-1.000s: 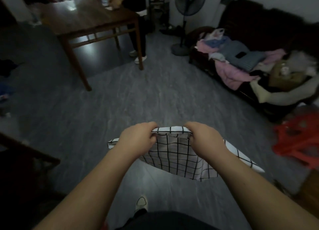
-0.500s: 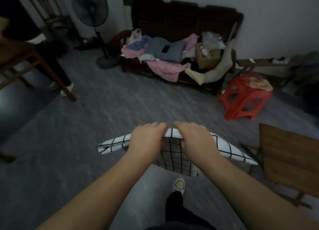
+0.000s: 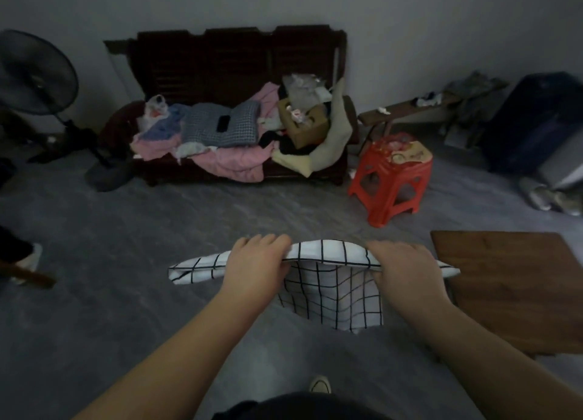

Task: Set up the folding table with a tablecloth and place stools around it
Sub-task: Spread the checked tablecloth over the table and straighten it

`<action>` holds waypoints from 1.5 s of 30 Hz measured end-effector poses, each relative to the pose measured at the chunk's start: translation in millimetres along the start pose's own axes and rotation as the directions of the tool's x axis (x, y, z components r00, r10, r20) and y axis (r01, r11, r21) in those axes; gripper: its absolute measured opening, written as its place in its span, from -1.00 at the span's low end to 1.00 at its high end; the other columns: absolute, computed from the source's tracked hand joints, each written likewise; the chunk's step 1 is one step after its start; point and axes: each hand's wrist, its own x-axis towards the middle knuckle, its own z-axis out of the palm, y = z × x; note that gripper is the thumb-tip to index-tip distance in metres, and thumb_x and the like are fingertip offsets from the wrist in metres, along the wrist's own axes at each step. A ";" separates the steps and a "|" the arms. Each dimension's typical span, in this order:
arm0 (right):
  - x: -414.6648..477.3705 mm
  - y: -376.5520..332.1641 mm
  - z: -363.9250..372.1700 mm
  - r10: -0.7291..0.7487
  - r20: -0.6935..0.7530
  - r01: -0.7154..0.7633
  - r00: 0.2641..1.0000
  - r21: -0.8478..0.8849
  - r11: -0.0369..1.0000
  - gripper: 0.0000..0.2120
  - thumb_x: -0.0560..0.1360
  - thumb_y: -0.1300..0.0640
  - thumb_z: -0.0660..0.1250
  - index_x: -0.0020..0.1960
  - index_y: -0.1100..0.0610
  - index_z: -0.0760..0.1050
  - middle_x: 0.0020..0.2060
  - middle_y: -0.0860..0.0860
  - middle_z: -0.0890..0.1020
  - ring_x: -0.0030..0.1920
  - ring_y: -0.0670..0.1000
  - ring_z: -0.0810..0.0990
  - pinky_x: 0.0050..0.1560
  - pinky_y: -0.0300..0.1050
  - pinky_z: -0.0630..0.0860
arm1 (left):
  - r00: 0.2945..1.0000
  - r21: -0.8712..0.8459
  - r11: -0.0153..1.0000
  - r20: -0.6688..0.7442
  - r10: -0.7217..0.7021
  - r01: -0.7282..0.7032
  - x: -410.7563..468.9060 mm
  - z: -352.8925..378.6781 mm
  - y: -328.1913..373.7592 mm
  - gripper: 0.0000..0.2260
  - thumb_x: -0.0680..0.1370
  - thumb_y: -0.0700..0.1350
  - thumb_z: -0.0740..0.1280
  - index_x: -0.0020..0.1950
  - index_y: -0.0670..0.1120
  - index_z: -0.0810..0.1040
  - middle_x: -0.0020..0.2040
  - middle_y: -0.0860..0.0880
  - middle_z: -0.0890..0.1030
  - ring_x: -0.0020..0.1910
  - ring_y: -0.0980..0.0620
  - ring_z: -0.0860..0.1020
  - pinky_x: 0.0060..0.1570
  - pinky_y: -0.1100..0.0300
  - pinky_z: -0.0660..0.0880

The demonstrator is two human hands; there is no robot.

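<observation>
White cotton tablecloth with a black grid (image 3: pixel 331 296) is held in the air above the grey floor (image 3: pixel 132 262), its folded top edge gripped by the curled fingers of the left hand (image 3: pixel 255 266) and right hand (image 3: pixel 405 273). Just beside the right hand stands the brown wooden folding table (image 3: pixel 517 287); stacked red plastic stools (image 3: pixel 392 179) are seen farther off.

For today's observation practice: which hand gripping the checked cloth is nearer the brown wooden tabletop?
The right hand: it grips the checked cloth just beside the tabletop, while the left hand grips farther away.
</observation>
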 end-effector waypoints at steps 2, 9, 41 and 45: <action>23.7 6.5 -4.2 0.041 -0.025 -0.041 0.999 -0.015 0.999 -0.67 0.24 0.15 0.49 -0.02 -0.03 0.56 -0.25 -0.06 0.61 -0.19 0.09 0.60 -0.16 -0.01 0.44 | 1.000 -0.001 1.000 0.030 -0.005 0.005 31.4 4.3 -0.4 -0.81 0.38 -0.03 0.42 -0.04 0.05 0.52 -0.16 0.07 0.59 -0.14 -0.07 0.58 -0.08 0.03 0.40; 95.9 20.8 -15.9 0.221 -0.094 -0.222 0.971 -0.002 0.975 -0.70 0.25 0.13 0.47 -0.02 0.05 0.59 -0.21 0.02 0.66 -0.19 0.18 0.65 -0.17 0.05 0.53 | 0.966 -0.223 0.957 0.136 0.219 -0.186 137.9 35.9 38.6 -0.37 0.47 0.00 0.32 0.52 0.07 0.20 0.39 0.03 0.45 0.30 -0.07 0.48 0.22 0.00 0.41; 24.2 182.7 -97.2 0.969 -0.223 -0.850 0.107 0.486 0.206 -0.92 0.50 0.05 0.36 -0.15 -0.11 0.51 -0.25 -0.11 0.61 -0.22 -0.12 0.54 -0.31 -0.23 0.38 | 0.465 -0.744 0.318 0.011 0.885 -0.587 381.4 38.0 351.1 -0.89 0.58 -0.01 0.25 -0.04 0.20 0.54 -0.19 0.17 0.57 -0.18 0.17 0.54 -0.32 0.26 0.35; -15.7 241.2 -112.1 0.959 -0.283 -0.595 -0.012 0.773 0.221 -0.93 0.49 0.09 0.43 -0.18 -0.03 0.62 -0.29 -0.06 0.65 -0.26 -0.15 0.59 -0.27 -0.30 0.45 | 0.448 -0.706 0.323 0.009 0.894 -0.630 380.0 27.1 418.1 -0.93 0.57 0.00 0.30 -0.01 0.15 0.56 -0.19 0.15 0.59 -0.19 0.18 0.55 -0.32 0.22 0.37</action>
